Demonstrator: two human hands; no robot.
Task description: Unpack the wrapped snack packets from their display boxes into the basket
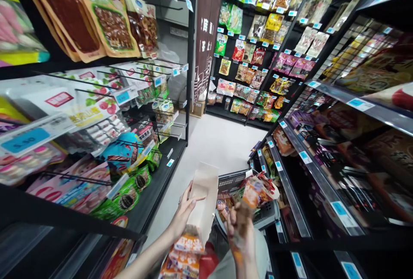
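Note:
My left hand (184, 211) grips the side of a tall brown cardboard box (203, 201), held upright in a shop aisle, with orange snack packets (185, 249) at its lower end. My right hand (240, 227) is blurred by motion; it is closed on an orange and red snack packet (258, 191) just above a dark shopping basket (237, 181) that holds more packets.
Hanging snack bags fill the peg racks on the left (106, 111). Dark shelves with blue price tags (322, 154) line the right. A far wall of packets (258, 55) closes the pale aisle floor (222, 141). A small carton (198, 108) stands at the back.

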